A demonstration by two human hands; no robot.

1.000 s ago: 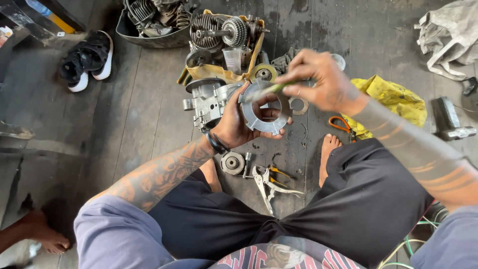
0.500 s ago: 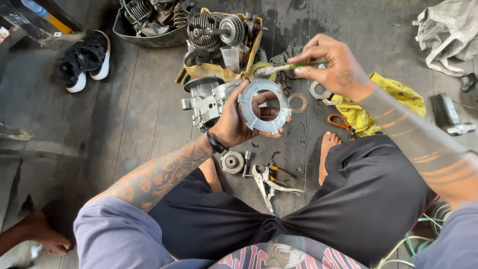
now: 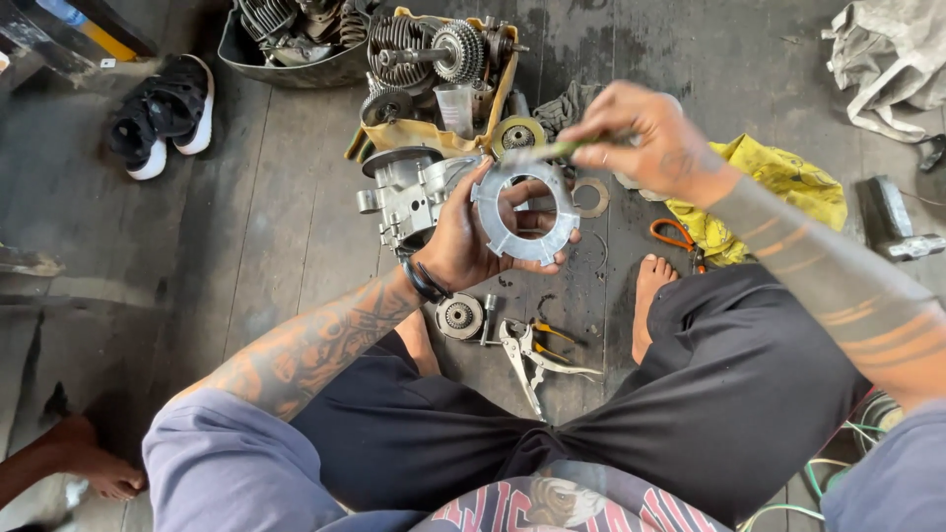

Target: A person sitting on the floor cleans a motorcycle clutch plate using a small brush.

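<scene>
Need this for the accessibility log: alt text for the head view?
Left hand holds a notched metal ring while the right hand holds a thin green-handled tool at its rim, above engine parts and pliers on a plank floor.

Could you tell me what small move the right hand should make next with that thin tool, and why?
Probably lower the thin tool onto the metal ring plate's upper edge. The left hand holds the plate up facing the camera, and the right hand pinches the tool with its tip just at the plate's top rim.
</scene>
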